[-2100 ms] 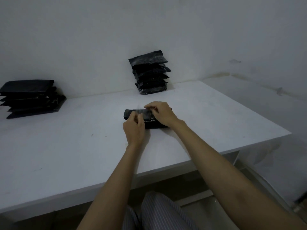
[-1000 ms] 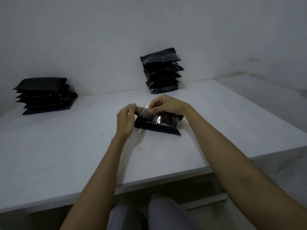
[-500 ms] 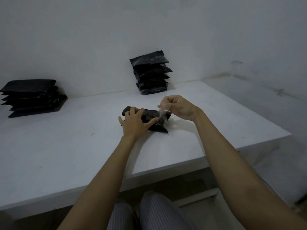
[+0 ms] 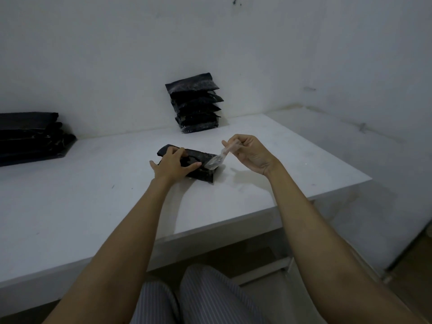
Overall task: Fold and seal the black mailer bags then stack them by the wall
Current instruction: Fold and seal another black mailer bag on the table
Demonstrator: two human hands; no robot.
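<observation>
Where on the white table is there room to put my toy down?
Bare room lies on the white table between the left stack of black bags and the left hand, and along the near edge. There is more right of the right hand. The middle is crowded: both hands work on the mailer bag, peeling its clear strip.

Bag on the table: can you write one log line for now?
left hand: holds bag down | right hand: peeling clear strip | stack: by wall
</observation>
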